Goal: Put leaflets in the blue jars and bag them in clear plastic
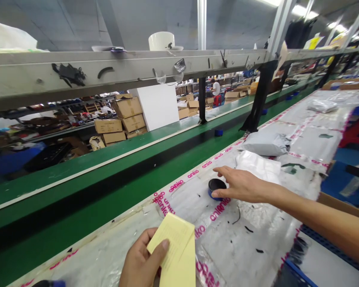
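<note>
You are standing at a long desk [107, 191] with a green-painted frame, and a grey metal rail [137, 67] is running along its far side, carrying black hooks and a white cup [161, 41]. Beyond the rail, stacks of brown cardboard cartons [128, 113] are sitting on the floor of a crowded workshop. Glossy, crinkled clear plastic sheeting [251, 247], printed in magenta lettering and flecked with dark scraps, is covering the desk's top.

Towards the desk's far end, a smooth grey poly mailer [265, 144] and a clear plastic bag [322, 105] are lying already packed, and a soft white plastic-wrapped bundle [257, 165] is resting nearer to you. Those items are showing as bagged, while the round black-and-blue container [217, 188] is standing bare on the sheeting, about midway across the desk's width.

Your right hand [242, 185] is spread above that container, with the fingers arching over its dark top and the thumb lying at its near side; I cannot tell whether it is gripping. Your left hand [139, 259], at the desk's near edge, is pinching folded pale-yellow paper sheets [175, 249] between thumb and fingers, their thin matte surface contrasting with the shiny plastic.
</note>
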`<state>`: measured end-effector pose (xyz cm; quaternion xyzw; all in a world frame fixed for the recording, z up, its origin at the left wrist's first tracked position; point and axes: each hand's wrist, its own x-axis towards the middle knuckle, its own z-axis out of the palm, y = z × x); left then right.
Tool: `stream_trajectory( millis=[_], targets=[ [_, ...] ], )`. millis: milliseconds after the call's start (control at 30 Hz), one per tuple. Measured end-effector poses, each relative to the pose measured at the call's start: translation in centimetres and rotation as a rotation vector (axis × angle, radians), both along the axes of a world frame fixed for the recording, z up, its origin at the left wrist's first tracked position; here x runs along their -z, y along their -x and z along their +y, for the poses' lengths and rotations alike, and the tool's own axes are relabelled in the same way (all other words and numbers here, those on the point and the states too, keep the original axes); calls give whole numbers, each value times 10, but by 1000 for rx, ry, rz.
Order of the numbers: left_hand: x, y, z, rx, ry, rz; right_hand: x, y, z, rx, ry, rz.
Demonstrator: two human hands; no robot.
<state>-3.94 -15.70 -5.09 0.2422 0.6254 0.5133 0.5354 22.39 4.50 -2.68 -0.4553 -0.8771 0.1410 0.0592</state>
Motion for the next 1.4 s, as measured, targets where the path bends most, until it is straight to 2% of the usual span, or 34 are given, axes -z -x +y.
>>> stream_trajectory(
  millis=[33, 100, 267, 333, 400, 467, 567, 667, 767, 867, 1000, 1067, 1200, 1400],
  targets=[
    [1, 0, 0, -5, -3, 6, -2, 5, -5, 29, -19, -24],
    [2, 0, 0, -17, -8, 5, -4, 15, -10, -8, -32, -44],
    [13, 2, -1, -79, -23, 44, -1, 32, 0, -343, 4, 65],
    [19, 4, -1, -102, -32, 45, -1, 37, 0, -404, 29, 65],
    [24, 5, -1, -109, -45, 37, -5, 42, -10, -365, 1, 150],
    [28, 7, -1, -105, -57, 54, -11, 48, -30, -262, 5, 304],
    [29, 7, -2, -103, -67, 100, -12, 64, -65, -204, 219, 489],
    [21, 5, -4, -107, -64, 60, 1, 82, -88, -187, 423, 663],
    [5, 2, -7, -136, -140, 33, 16, 95, -92, -149, 675, 859],
    [-12, 0, -8, -123, -203, 72, 23, 102, -91, -202, 887, 945],
    [-17, 1, -10, 8, -92, 114, 26, 110, -95, -259, 1013, 958],
    [-13, 3, -12, 13, -61, 140, 25, 112, -100, -255, 984, 944],
    [-6, 7, -16, 11, -61, 182, 19, 114, -105, -243, 786, 861],
    [-8, 5, -18, 25, -80, 391, 4, 115, -108, -294, 607, 730]
  ],
)
